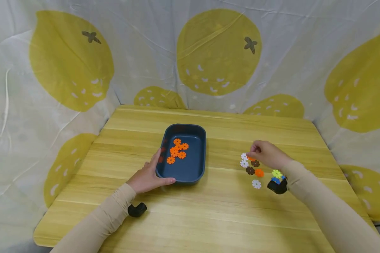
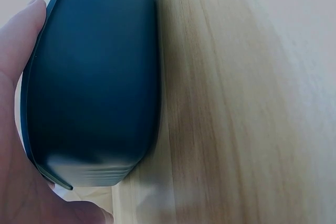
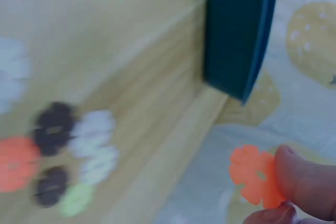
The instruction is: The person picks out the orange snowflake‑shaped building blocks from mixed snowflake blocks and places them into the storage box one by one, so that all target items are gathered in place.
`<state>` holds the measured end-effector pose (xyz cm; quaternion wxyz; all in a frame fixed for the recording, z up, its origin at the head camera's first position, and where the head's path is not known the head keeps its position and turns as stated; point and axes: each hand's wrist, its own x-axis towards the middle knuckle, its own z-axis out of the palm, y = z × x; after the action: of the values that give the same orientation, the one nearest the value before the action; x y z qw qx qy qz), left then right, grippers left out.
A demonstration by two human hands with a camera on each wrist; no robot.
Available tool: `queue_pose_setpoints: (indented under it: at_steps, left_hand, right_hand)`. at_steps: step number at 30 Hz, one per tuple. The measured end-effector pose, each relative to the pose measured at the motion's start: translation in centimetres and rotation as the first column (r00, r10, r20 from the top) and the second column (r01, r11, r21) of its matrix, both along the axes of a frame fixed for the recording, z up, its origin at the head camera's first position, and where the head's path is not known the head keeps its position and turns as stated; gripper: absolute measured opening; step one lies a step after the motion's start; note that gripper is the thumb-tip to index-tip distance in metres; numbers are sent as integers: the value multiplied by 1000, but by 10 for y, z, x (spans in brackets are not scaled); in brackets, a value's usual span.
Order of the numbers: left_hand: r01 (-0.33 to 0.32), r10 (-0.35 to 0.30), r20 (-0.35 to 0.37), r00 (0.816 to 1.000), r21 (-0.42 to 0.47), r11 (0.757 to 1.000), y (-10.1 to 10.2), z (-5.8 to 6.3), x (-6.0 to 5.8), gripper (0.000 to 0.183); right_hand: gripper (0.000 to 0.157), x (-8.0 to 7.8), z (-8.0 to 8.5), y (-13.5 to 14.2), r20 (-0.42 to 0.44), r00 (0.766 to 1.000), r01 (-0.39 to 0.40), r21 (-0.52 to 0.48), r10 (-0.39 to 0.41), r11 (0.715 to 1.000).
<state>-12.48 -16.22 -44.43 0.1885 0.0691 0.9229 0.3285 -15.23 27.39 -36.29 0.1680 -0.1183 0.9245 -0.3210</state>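
Observation:
My left hand (image 1: 146, 178) rests at the near left corner of a dark blue rectangular tray (image 1: 198, 177). Its fingers lie along the left side and its thumb stretches along the near side. Several orange notched plastic discs (image 1: 174, 151) lie inside, toward the tray's left. To the right, my right hand (image 1: 270, 154) pinches another orange notched disc (image 3: 251, 174) between thumb and fingertip, raised off the table in the right wrist view. Below that hand are white discs (image 1: 244, 163), brown discs (image 1: 250, 170) and an orange disc (image 1: 259, 172).
Beside my right wrist lie a yellow-green disc (image 1: 277, 173) and blue discs (image 1: 275, 180), partly hidden by the black wrist device (image 1: 278, 187). The wooden table (image 1: 190, 218) meets a lemon-print cloth (image 1: 152, 52) at its back and sides.

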Motion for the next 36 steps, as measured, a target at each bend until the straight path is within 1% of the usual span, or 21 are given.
queue_pose_setpoints:
  at_steps: [3, 6, 10, 14, 16, 20, 23, 26, 30, 32, 36]
  left_hand:
    - [-2, 2, -2, 1000, 5, 1000, 0, -1, 0, 130]
    - [-2, 2, -1, 1000, 14, 1000, 0, -1, -1, 130]
    - [3, -3, -2, 1000, 15, 1000, 0, -2, 0, 129]
    - [10, -10, -3, 1000, 21, 1000, 1, -1, 0, 127]
    - [9, -9, 1, 1000, 21, 1000, 1, 0, 0, 127]
    - [7, -7, 3, 1000, 21, 1000, 0, 0, 1, 128]
    - [5, -5, 2, 1000, 24, 1000, 0, 0, 1, 128]
    - [3, -3, -2, 1000, 24, 1000, 0, 0, 1, 128]
    - [0, 0, -6, 1000, 20, 1000, 1, 0, 1, 128]
    - [0, 0, -6, 1000, 17, 1000, 1, 0, 0, 128]
    - [-1, 1, 0, 1000, 2, 1000, 1, 0, 0, 128]
  right_hand:
    - [20, -22, 13, -30, -28, 999, -20, 0, 20, 1000]
    - [22, -42, 23, -65, -49, 999, -25, -11, 25, 1000]
    - [25, -63, 26, -114, -70, 996, -58, -26, 56, 998]
    - [28, -79, 23, -158, -33, 996, -83, -17, 82, 996]
    - [28, -87, 18, -176, -6, 996, -88, -15, 88, 996]
    - [37, -101, 2, -205, 70, 993, -94, -16, 95, 995]
    - [48, -107, -13, -218, 161, 984, -78, -31, 82, 996]
    - [53, -110, -29, -227, 233, 971, -48, -52, 59, 998]
    - [55, -111, -46, -234, 262, 964, -21, -63, 37, 998]
    - [55, -112, -51, -235, 260, 965, -16, -54, 29, 998]
    - [53, -110, -55, -235, 244, 970, -13, -40, 22, 999]
